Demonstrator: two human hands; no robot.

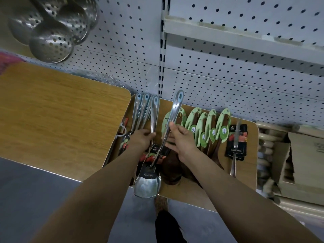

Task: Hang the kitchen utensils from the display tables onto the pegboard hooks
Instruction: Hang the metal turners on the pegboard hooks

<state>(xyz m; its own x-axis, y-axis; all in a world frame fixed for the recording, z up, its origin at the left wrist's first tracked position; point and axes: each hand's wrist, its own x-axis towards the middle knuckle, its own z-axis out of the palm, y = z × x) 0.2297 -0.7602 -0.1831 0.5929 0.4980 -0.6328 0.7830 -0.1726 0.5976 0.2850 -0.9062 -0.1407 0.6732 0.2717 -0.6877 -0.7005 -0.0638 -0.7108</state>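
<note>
one spatula up, the rest held down

my right hand has its thumb and fingers closed round the mid-handle of a polished steel spatula with a blue-lined hanging hole at its tip. the spatula is lifted off the wood-topped display table, hole end pointing up toward the grey pegboard, broad blade and black label card hanging low near the table's front edge. i judge that holding it mid-handle leaves the hole free to slip over a hook.

my left hand lies on the bundle of steel utensils of the same kind, fanned on the table just left of the lifted one. i reckon it is there to steady them while one is drawn out. whether its fingers wrap the handles or only press on them, i cannot tell.

to the right lies a row of dark wooden spoons with green card labels, then a single steel utensil on a black card. perforated steel skimmers hang at the upper left. no free hook shows in view, so i'd have to look up before hanging anything.
</note>
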